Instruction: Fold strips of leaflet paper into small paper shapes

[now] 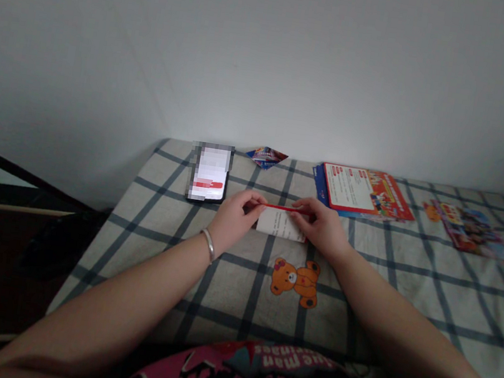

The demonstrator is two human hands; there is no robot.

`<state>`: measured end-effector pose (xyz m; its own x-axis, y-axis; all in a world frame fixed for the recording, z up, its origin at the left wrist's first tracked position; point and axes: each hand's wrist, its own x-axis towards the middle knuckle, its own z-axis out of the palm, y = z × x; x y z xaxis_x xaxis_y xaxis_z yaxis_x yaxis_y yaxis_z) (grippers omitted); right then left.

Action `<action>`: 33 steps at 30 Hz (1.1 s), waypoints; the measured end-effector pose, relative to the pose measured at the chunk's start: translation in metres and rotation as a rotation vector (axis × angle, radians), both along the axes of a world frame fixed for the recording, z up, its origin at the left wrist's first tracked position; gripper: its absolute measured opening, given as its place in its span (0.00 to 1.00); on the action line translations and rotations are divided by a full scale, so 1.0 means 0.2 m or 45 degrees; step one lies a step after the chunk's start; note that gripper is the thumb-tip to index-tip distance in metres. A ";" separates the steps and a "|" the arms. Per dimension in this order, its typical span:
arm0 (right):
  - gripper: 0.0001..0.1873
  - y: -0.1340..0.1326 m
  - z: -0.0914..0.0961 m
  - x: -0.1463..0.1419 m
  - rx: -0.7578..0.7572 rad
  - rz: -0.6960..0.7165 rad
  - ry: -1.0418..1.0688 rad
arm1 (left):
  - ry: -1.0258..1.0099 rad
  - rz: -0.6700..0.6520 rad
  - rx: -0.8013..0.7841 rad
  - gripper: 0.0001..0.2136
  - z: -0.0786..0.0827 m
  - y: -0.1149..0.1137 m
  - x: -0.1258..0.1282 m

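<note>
My left hand [234, 217] and my right hand [320, 224] pinch the two ends of a folded sheet of paper [281, 221]. The sheet is white with print on its lower face and has a red upper edge. It rests on a checked cloth [165, 226] with a bear picture [296, 280]. Both hands have their fingers closed on the sheet. A silver bangle [208, 244] sits on my left wrist.
A phone [209, 173] lies screen up to the left of the hands. A small folded paper shape [266, 156] sits near the wall. Red and blue leaflets [365, 192] and another colourful leaflet [473, 230] lie to the right. The cloth's left edge drops to a dark floor.
</note>
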<state>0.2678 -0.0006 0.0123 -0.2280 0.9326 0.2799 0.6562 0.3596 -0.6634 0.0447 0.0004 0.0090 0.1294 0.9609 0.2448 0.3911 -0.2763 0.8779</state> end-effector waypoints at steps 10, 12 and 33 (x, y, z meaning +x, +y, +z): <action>0.07 -0.01 0.02 -0.02 0.095 0.042 0.197 | -0.031 -0.081 0.084 0.05 0.00 -0.01 0.00; 0.07 -0.02 0.02 -0.03 0.098 0.023 0.200 | -0.045 -0.085 0.078 0.04 0.00 -0.01 0.00; 0.11 -0.01 0.00 -0.01 0.020 -0.016 0.195 | -0.098 0.098 0.046 0.05 0.00 0.00 -0.01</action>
